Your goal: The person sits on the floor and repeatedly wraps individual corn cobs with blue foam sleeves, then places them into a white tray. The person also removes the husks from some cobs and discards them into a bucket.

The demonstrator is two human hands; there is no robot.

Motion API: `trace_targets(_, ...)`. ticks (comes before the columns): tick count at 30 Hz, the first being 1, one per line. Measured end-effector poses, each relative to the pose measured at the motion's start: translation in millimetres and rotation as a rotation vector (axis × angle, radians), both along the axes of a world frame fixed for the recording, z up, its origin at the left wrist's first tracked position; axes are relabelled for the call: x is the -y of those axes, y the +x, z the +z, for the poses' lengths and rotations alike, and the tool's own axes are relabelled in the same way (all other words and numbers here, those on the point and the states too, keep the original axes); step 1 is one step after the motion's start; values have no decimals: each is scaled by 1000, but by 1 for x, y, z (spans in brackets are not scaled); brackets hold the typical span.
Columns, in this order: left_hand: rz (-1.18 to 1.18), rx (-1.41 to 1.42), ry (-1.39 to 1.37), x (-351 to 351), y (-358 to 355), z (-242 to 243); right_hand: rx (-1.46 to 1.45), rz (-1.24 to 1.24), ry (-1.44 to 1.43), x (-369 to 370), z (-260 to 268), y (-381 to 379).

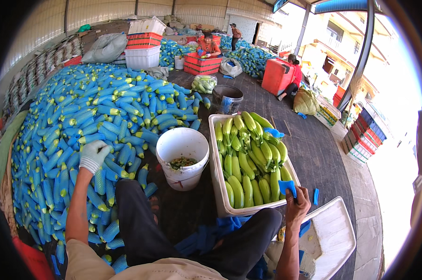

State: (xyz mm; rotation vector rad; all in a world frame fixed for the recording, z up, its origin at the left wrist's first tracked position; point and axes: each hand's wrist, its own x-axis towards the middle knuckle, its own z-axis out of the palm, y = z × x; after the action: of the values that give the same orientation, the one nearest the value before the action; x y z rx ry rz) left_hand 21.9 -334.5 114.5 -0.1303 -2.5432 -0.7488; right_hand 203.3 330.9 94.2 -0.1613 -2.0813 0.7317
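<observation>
My left hand point(94, 156), in a pale striped knit glove, hovers over a large pile of zucchini in blue foam net sleeves point(105, 101). Its fingers are loosely curled with a gap at the thumb, and nothing shows between them. Just beyond it lies a sleeved zucchini point(91, 138). Bare, my right hand point(297, 206) pinches a blue foam net sleeve point(287, 188) by the near right corner of a white plastic crate point(216, 189). Unsleeved green zucchini point(247, 162) fill that crate, with another blue sleeve point(274, 132) on top of them.
A white bucket point(183, 138) with scraps inside stands between pile and crate. Behind it is a dark bucket point(228, 93). A white tray-like lid point(333, 241) lies at my right. Farther off, people sit by red crates point(203, 64), and another person point(236, 35) stands.
</observation>
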Motion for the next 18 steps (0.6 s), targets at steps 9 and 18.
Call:
trace_targets(9, -713, -130, 174, -277, -13, 24, -73, 696, 66, 198, 32, -138)
trace_targets(18, -678, 13, 246, -273, -41, -42, 469, 1072, -562, 192, -95, -180)
